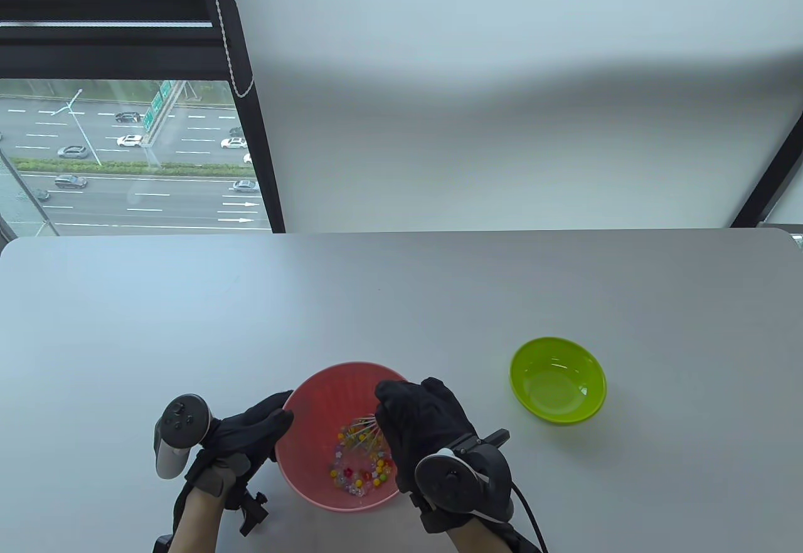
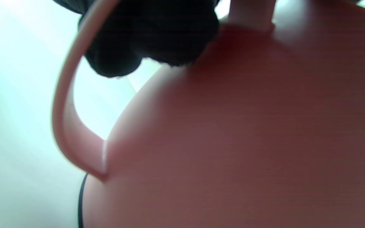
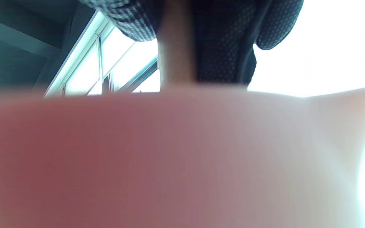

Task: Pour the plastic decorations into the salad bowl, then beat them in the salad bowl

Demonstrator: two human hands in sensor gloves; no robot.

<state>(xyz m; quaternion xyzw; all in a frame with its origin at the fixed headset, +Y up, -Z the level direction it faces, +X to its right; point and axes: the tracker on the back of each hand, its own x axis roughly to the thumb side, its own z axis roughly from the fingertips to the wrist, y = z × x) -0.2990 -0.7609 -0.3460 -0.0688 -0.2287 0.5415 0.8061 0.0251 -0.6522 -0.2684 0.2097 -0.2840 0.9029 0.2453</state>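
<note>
A pink salad bowl (image 1: 326,379) stands near the table's front edge with small colourful plastic decorations (image 1: 361,474) lying in its bottom. My right hand (image 1: 414,415) reaches over the bowl and grips a whisk (image 1: 365,429), whose wire head is down among the decorations. In the right wrist view the whisk's handle (image 3: 176,53) runs up between my gloved fingers (image 3: 223,41), above the blurred bowl wall (image 3: 138,152). My left hand (image 1: 263,421) holds the bowl at its left rim. In the left wrist view its fingers (image 2: 150,34) curl at the bowl's loop handle (image 2: 63,104).
An empty lime-green bowl (image 1: 558,384) sits on the white table (image 1: 401,302) to the right of the pink one. A window and a white wall lie behind the table's far edge.
</note>
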